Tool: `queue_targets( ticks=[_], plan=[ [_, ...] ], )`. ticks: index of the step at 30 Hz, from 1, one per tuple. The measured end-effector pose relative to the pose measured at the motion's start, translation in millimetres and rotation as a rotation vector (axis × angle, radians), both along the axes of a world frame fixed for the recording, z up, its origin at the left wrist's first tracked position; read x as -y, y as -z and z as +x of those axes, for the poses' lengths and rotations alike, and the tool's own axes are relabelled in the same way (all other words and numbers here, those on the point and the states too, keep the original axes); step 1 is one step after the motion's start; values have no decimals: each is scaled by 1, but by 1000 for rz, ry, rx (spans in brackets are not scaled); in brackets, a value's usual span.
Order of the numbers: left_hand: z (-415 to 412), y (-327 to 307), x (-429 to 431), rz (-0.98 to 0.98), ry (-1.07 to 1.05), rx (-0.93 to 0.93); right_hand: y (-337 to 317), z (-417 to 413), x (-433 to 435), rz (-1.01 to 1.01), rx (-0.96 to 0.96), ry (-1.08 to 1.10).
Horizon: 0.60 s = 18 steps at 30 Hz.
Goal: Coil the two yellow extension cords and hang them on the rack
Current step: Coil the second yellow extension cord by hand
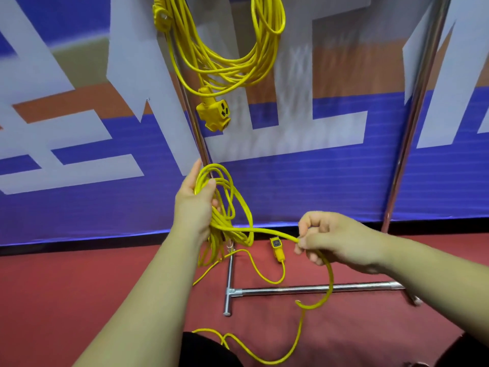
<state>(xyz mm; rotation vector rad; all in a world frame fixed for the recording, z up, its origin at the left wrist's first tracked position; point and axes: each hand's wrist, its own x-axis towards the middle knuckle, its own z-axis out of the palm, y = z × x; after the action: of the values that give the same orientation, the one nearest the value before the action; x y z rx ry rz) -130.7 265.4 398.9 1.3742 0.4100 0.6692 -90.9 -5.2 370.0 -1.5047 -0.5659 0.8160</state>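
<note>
Gripping cord loops, left hand; pinching the loose strand, right hand.

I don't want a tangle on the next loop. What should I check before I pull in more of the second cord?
1. First cord hangs coiled on the rack: ok.
2. Left hand grips the gathered loops: ok.
3. Right hand pinches the feeding strand: ok.
4. Slack free of knots: cannot tell.
5. Second cord fully coiled: not ok; the socket end lies on the floor.
</note>
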Motion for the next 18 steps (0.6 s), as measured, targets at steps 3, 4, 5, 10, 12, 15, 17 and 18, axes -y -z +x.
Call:
queue_targets(
  ticks=[3, 4, 5, 10, 12, 15, 17, 18],
  plan=[
    [1, -5, -8, -218, -68, 78, 0, 3, 10, -44, -27, -59],
    [2, -7, -13, -305, -110, 103, 2, 4, 14, -53, -36, -73],
    [2, -8, -20, -384, -151, 128, 4, 6, 18, -66, -44, -92],
    [-1, -3, -36, -408, -274, 135, 17, 12, 32, -154, -45, -92],
    [-1, 2, -28, -242, -229, 49, 16, 16, 33, -141, 25, 26],
    [0, 7, -11, -1, -86, -71, 5, 22, 37, -60, 76, 195],
    [-2, 7, 2, 97, 21, -124, -3, 25, 40, -37, 108, 262],
    [-2, 7, 9, 119, 68, -142, -7, 26, 42, -42, 135, 293]
  ],
)
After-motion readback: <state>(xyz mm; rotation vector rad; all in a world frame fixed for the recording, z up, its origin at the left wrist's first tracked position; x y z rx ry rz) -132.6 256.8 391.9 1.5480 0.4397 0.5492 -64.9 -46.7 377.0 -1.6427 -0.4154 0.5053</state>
